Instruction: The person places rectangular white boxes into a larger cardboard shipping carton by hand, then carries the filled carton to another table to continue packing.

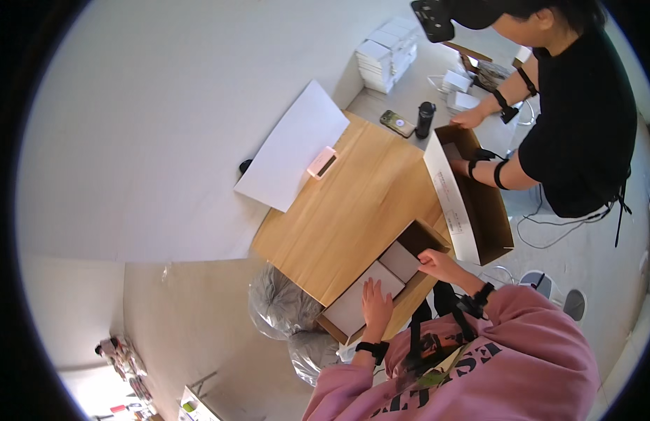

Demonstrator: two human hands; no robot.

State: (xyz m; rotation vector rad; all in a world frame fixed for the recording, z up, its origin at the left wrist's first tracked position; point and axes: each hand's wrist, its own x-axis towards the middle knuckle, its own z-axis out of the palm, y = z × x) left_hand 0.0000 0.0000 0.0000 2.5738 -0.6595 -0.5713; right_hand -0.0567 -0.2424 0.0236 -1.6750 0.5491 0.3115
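Note:
An open brown cardboard box [333, 330] lies along the near table edge, with flat white boxes inside. My left hand [376, 307] rests on the larger white box [353, 303], its fingers stretched out. At the other end, my right hand [441, 269] is closed with bent fingers beside the smaller white box [399, 260]. Its fingertips meet the right part of that box, and what they grip, if anything, is hidden.
Across the wooden table [353, 189], a co-worker reaches into a long white-and-brown carton [453, 203]. A white board [297, 144], pink clock [323, 163], phone [397, 123] and black bottle [425, 119] stand farther back. Grey plastic bags [283, 302] sit by the table's left side.

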